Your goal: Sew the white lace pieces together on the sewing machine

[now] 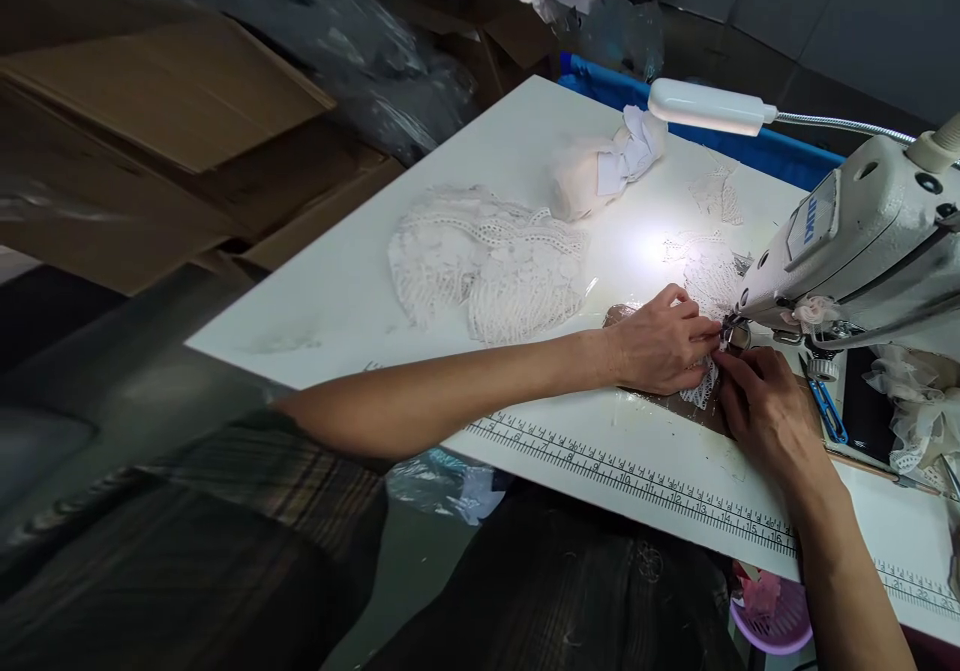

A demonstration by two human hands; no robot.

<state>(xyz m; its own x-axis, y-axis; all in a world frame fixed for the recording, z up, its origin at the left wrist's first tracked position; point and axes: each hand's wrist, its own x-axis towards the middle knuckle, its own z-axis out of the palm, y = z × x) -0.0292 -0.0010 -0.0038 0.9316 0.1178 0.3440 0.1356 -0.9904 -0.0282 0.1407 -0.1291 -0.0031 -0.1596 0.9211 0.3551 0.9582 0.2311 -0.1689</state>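
Note:
My left hand [660, 343] rests on the white table [360, 291] with its fingers pinched on a small piece of white lace [703, 387] right at the presser foot [735, 334] of the sewing machine [862, 241]. My right hand [765, 406] lies just below the foot, fingers pressed down on the same lace. The lace runs under the needle area and on behind the machine, where more of it shows in the lamp's glare.
A pile of white lace pieces [487, 261] lies mid-table, a roll of pale fabric [600, 166] beyond it. A lamp [705, 106] hangs overhead. Blue snips [825, 406] lie by the machine. A ruler strip [637, 471] edges the table. Cardboard boxes [165, 111] stand left; a purple basket [772, 616] sits below.

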